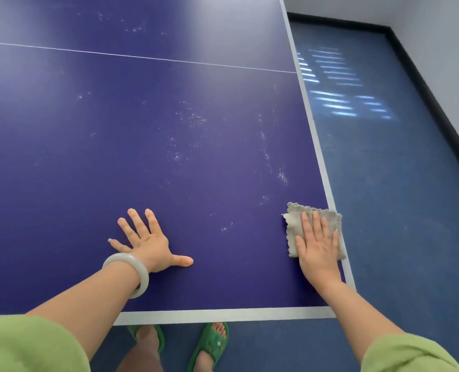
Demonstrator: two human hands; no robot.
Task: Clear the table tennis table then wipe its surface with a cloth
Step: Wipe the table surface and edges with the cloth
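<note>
While the right hand (318, 248) lies flat on the cloth (294, 220), fingers straight & close together, pointing away from the person, it presses the cloth down on the tabletop (115, 135) w/o curling round it. Cloth is grey-beige, folded to a rough square w/ wavy edges, nr the tabletop's near right corner. Its right side laps over the white side line (321, 157), and its left & far edges stick out past the hand.

Left hand (148, 242) is well apart to the left, also flat on the blue surface, fingers splayed wide, thumb stuck out to the right, holding nothing. Pale bangle (131, 272) sits on the left wrist. Both arms are bare up to green sleeves (27, 345) at the bottom corners.

Whitish specks (193, 119) are scattered over the tabletop btwn & beyond the hands, thickest mid-right, w/ a few more on the far side of the thin white centre line (142, 57). White end line (223, 315) runs along the near edge, under both forearms. Below that edge, two feet in green slippers (209, 345) stand on the blue floor (397, 210). Right of the tabletop: floor w/ streaky light patches (333, 102), black skirting (435, 100) at the foot of a pale wall (438, 36).
</note>
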